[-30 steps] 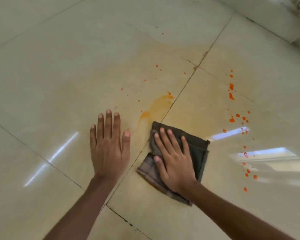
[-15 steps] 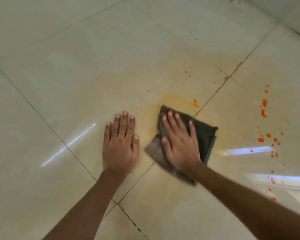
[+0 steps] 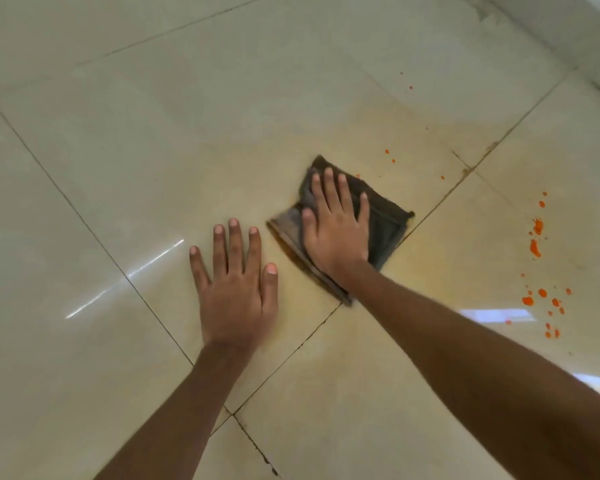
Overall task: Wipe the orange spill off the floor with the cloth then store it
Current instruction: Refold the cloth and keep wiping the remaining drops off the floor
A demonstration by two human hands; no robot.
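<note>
The folded dark grey-brown cloth lies flat on the glossy cream tiled floor, pinned under the right hand. That hand is spread palm-down on the cloth, fingers straight and slightly fanned, thumb resting near the cloth's left edge; it presses rather than grips. The cloth's far corner pokes out beyond the fingertips, and its right corner sticks out to the right of the hand, close to a dark grout line that runs diagonally past it. The cloth's edges look a little blurred.

Just left of the cloth, apart from it, the left hand rests flat and open on the tile, fingers extended, holding nothing. Both bare forearms reach in from the lower edge of the view.

Around and beyond the right hand the tile carries a faint yellowish smear. A few small orange droplets sit just past the cloth's far side. Well to the right of the right hand, across the grout line, a scatter of brighter orange splashes and dots remains on the neighbouring tile. To the left of the left hand a thin white streak of reflected light crosses the floor.
</note>
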